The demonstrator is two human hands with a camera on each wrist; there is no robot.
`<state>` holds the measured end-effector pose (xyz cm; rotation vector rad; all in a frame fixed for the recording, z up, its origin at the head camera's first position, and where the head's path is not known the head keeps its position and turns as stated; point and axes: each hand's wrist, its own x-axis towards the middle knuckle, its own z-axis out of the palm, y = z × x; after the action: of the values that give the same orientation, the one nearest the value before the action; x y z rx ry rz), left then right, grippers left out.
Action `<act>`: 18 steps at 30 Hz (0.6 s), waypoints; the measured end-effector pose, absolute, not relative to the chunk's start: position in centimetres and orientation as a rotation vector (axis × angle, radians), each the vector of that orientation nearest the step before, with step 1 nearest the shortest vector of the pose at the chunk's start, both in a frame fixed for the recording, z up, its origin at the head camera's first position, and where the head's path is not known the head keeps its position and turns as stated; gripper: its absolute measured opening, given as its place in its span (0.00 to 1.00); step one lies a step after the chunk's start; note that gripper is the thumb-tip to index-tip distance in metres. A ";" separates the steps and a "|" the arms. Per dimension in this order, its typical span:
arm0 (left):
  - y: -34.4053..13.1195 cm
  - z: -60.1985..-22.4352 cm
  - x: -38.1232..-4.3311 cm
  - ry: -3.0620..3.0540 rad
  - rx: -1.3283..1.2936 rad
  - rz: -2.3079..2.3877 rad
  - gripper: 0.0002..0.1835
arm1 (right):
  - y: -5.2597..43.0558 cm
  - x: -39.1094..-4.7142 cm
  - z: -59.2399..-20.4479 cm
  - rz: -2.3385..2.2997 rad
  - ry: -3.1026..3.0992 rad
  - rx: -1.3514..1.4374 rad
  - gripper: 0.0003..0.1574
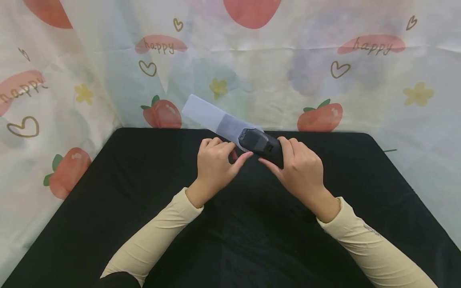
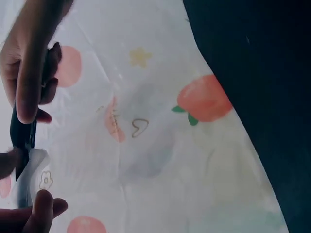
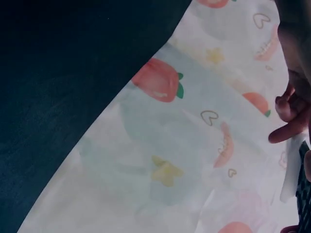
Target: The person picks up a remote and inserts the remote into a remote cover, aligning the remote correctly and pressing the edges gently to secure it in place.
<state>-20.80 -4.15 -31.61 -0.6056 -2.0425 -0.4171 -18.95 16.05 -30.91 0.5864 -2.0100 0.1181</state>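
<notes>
In the head view, my right hand [image 1: 302,168] grips the body of a black hair clipper [image 1: 263,145], its toothed head pointing left. A translucent plastic sleeve [image 1: 205,110] stretches up and left from behind the clipper head. My left hand [image 1: 215,162] holds the sleeve's lower edge near the clipper head, thumb reaching toward the right hand. The left wrist view shows the clipper [image 2: 22,133] under the right hand's fingers, with the sleeve [image 2: 36,167] between the left thumb and fingers. At the right wrist view's edge, only a strip of sleeve [image 3: 292,170] and the clipper's textured side [image 3: 303,194] show.
Both hands are raised over a black-covered table [image 1: 230,240]. Behind and beside it hangs a pale curtain [image 1: 259,80] printed with strawberries, hearts and the word happy. A thin green strip [image 1: 390,151] shows beside the table's right edge.
</notes>
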 end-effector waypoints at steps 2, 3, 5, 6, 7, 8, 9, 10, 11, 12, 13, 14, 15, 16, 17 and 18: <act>-4.1 -31.5 -20.7 -2.048 -0.615 -0.472 0.21 | 15.9 -19.0 -30.9 0.123 -2.004 0.598 0.42; -4.1 -31.5 -20.6 -2.049 -0.622 -0.499 0.20 | 15.9 -19.0 -30.8 0.124 -2.001 0.599 0.43; -3.9 -31.5 -20.5 -2.055 -0.636 -0.553 0.17 | 15.9 -19.0 -30.8 0.130 -1.999 0.598 0.44; -3.9 -31.5 -20.4 -2.057 -0.644 -0.586 0.15 | 15.9 -19.0 -30.8 0.131 -1.999 0.597 0.44; -3.8 -31.6 -20.4 -2.060 -0.650 -0.616 0.14 | 15.9 -19.0 -30.8 0.131 -1.998 0.595 0.44; -3.7 -31.6 -20.3 -2.060 -0.654 -0.650 0.12 | 15.9 -19.0 -30.8 0.133 -1.998 0.594 0.44; -3.5 -31.7 -20.3 -2.062 -0.656 -0.676 0.11 | 15.9 -19.0 -30.8 0.132 -1.998 0.592 0.44; -3.4 -31.8 -20.2 -2.065 -0.658 -0.697 0.11 | 15.8 -18.9 -30.8 0.130 -1.998 0.592 0.43; -3.3 -31.9 -20.2 -2.069 -0.660 -0.717 0.12 | 15.8 -18.9 -30.7 0.125 -1.999 0.592 0.42; -3.2 -32.0 -20.1 -2.071 -0.661 -0.734 0.12 | 15.8 -18.9 -30.7 0.119 -2.000 0.592 0.41; -3.1 -32.1 -20.1 -2.076 -0.661 -0.749 0.13 | 15.8 -18.9 -30.7 0.110 -2.003 0.593 0.39; -3.0 -32.2 -20.0 -2.078 -0.663 -0.768 0.14 | 15.8 -18.9 -30.6 0.099 -2.005 0.595 0.38; -3.0 -32.3 -20.0 -2.083 -0.662 -0.782 0.14 | 15.7 -18.9 -30.6 0.086 -2.007 0.597 0.38; -2.9 -32.4 -20.0 -2.087 -0.661 -0.797 0.15 | 15.7 -19.0 -30.6 0.072 -2.009 0.600 0.38; -2.8 -32.6 -20.0 -2.089 -0.659 -0.812 0.15 | 15.7 -19.0 -30.6 0.055 -2.013 0.602 0.39; -2.8 -32.7 -20.0 -2.091 -0.657 -0.823 0.15 | 15.7 -19.0 -30.6 0.042 -2.015 0.603 0.40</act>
<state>-19.97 -2.76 -32.67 -0.6566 -2.0913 -0.8225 -19.02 15.71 -30.57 0.6035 -2.0147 0.0419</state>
